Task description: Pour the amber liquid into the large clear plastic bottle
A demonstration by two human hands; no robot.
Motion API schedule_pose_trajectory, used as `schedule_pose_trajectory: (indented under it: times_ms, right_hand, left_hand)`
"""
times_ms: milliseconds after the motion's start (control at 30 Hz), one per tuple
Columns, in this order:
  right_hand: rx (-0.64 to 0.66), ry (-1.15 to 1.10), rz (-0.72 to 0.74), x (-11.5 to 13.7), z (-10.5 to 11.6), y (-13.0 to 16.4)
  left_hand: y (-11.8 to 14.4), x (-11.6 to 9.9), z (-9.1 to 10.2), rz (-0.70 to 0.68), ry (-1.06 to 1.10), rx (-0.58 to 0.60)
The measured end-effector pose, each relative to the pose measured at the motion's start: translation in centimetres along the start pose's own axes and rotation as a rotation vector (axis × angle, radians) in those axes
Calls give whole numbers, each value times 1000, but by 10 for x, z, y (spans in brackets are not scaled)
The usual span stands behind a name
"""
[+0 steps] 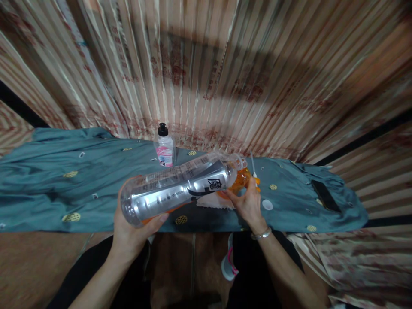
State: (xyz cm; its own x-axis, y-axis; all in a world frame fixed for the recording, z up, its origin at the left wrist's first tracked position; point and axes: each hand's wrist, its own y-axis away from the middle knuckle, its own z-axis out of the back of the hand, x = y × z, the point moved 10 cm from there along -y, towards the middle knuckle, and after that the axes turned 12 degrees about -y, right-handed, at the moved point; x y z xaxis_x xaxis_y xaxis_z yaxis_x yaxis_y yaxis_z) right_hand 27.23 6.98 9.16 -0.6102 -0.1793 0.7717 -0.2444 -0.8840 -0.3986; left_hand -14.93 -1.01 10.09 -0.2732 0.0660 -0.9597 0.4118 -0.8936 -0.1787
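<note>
My left hand [137, 231] is wrapped round the base of a large clear plastic bottle [174, 186] with a silver label. This bottle is tipped almost level, its open neck pointing right. Under and beside the neck is a smaller see-through orange bottle [240, 180], gripped by the fingers of my right hand [247, 204]. The large bottle hides part of the orange one, so whether the two mouths touch I cannot tell. Just behind my right fingers is a spray head [257, 182] with orange parts and a thin white tube sticking up.
A small clear bottle [165, 150] with a black cap and pink label stands at the back. A white cloth or paper [214, 201] lies under the bottles. A round white cap [267, 204] and a dark phone [325, 195] lie right on the green tablecloth [106, 184]. A pleated curtain [199, 77] hangs behind.
</note>
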Motion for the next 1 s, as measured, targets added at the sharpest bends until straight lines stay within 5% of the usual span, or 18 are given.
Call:
schedule_pose_trajectory:
  times_ms: [1000]
  right_hand:
    - [21, -7, 30, 1, 3, -2]
  left_hand:
    - [-1, 2, 0, -29, -13, -11]
